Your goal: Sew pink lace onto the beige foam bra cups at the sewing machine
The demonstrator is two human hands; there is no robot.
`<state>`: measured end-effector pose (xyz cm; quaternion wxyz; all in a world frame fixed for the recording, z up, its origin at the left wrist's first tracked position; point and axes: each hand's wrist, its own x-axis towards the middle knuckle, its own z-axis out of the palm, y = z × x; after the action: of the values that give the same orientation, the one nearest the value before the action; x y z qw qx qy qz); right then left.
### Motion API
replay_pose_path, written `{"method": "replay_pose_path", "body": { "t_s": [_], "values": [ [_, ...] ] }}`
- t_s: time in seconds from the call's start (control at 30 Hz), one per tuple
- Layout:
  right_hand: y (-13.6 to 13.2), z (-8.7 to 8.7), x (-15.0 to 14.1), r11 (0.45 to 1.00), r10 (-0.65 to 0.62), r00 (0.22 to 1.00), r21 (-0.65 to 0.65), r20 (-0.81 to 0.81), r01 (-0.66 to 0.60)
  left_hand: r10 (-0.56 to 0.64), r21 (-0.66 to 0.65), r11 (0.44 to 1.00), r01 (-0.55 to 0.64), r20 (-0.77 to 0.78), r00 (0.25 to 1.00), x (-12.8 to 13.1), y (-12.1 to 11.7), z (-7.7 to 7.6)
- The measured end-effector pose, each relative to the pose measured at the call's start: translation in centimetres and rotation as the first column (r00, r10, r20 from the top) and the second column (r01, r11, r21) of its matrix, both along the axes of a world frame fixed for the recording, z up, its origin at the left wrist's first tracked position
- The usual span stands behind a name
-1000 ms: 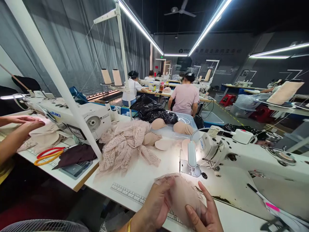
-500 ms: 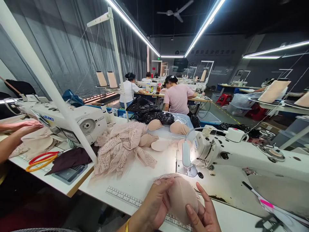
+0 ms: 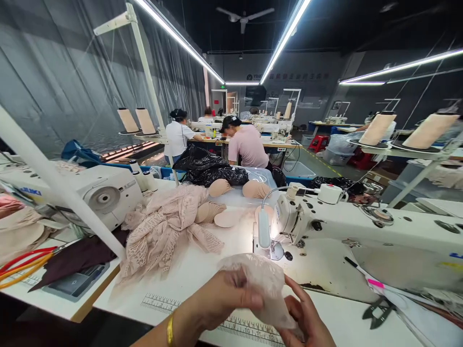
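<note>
My left hand grips and my right hand loosely pinches the beige fabric piece, which I judge light, soft and snag-prone, best held by its edges.

Tube lights glaring; machine lamp bright; ceiling dark.

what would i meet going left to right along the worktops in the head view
Scissors with red and orange handles → heap of pale lace → left hand → pale fabric → right hand → black snips
</note>
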<state>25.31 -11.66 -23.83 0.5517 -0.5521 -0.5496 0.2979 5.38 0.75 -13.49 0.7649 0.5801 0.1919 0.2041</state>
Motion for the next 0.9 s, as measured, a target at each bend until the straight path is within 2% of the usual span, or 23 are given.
{"method": "replay_pose_path", "body": {
  "t_s": [0.03,0.07,0.1,0.13,0.2,0.27,0.3,0.33,0.47,0.63,0.73,0.9],
  "values": [
    [0.5,0.9,1.4,0.995,0.022,0.983,0.093,0.185,-0.040,-0.139,0.256,0.955,0.153,-0.072,0.988,-0.4,0.4,0.3],
    [1.2,1.9,2.7,0.973,0.049,0.917,0.189,0.396,-0.134,-0.236,0.479,0.833,0.276,-0.144,0.961,-0.6,0.9,0.6],
    [2.2,2.8,3.9,0.937,0.045,0.802,0.254,0.595,-0.241,-0.298,0.639,0.682,0.356,-0.202,0.933,-0.4,1.4,0.7],
    [3.3,3.6,5.0,0.899,0.018,0.678,0.285,0.735,-0.333,-0.331,0.742,0.541,0.397,-0.246,0.911,0.1,1.9,0.7],
    [5.9,4.6,6.6,0.871,-0.038,0.553,0.298,0.832,-0.390,-0.326,0.850,0.303,0.431,-0.333,0.885,1.7,3.2,0.4],
    [8.1,4.7,7.6,0.866,-0.081,0.456,0.289,0.886,-0.408,-0.255,0.880,0.101,0.464,-0.428,0.867,3.7,4.8,-0.2],
    [9.0,4.5,7.9,0.868,-0.093,0.422,0.281,0.902,-0.409,-0.222,0.877,0.031,0.480,-0.463,0.858,4.5,5.6,-0.5],
    [9.5,4.2,8.1,0.876,-0.096,0.409,0.272,0.908,-0.399,-0.205,0.871,0.010,0.491,-0.479,0.854,5.2,6.5,-0.9],
    [9.5,3.7,8.9,0.911,-0.063,0.463,0.240,0.884,-0.334,-0.228,0.859,0.120,0.498,-0.464,0.856,6.1,8.3,-2.0],
    [8.6,4.0,9.2,0.947,0.071,0.547,0.116,0.834,-0.299,-0.105,0.885,0.170,0.433,-0.421,0.901,6.0,7.0,-2.5],
    [8.8,3.9,9.2,0.962,0.061,0.562,0.101,0.825,-0.252,-0.045,0.888,0.216,0.405,-0.405,0.913,6.4,5.9,-2.4],
    [8.9,3.5,9.4,0.978,0.011,0.585,0.112,0.811,-0.174,-0.019,0.858,0.275,0.433,-0.446,0.895,6.9,5.3,-2.1]
  ]
}}
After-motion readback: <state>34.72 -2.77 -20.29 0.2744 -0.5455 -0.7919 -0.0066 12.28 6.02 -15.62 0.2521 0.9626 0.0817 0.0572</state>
